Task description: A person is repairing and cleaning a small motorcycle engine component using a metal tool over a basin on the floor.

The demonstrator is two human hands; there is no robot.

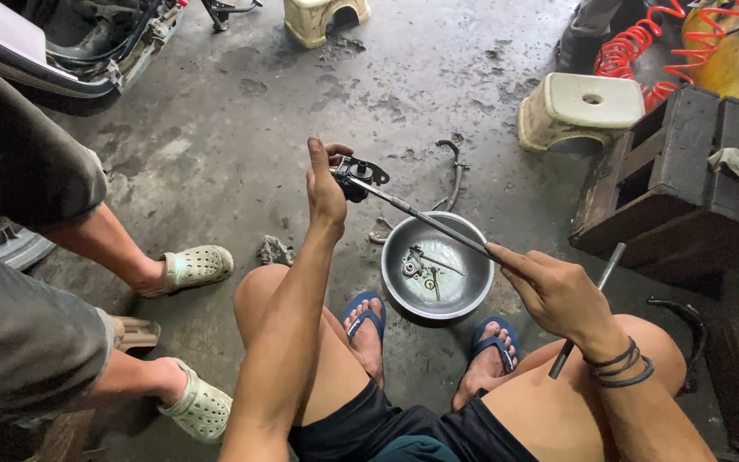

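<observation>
One small black metal part (pixel 354 177) with a curved plate, held above and left of the steel bowl (pixel 479 295). Left hand (pixel 325 184) clamped on it, fingers closed. Right hand (pixel 558 291), right of the bowl, pinches one thin grey rod (pixel 425 220) whose tip meets the part. Bowl holds a few small loose pieces. Two blue sandals (pixel 368 318) just below the bowl; two pale stools (pixel 579 109) beyond.

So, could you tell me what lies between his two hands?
In the head view, a thin metal rod spans from left hand to right hand, above the metal bowl.
</observation>
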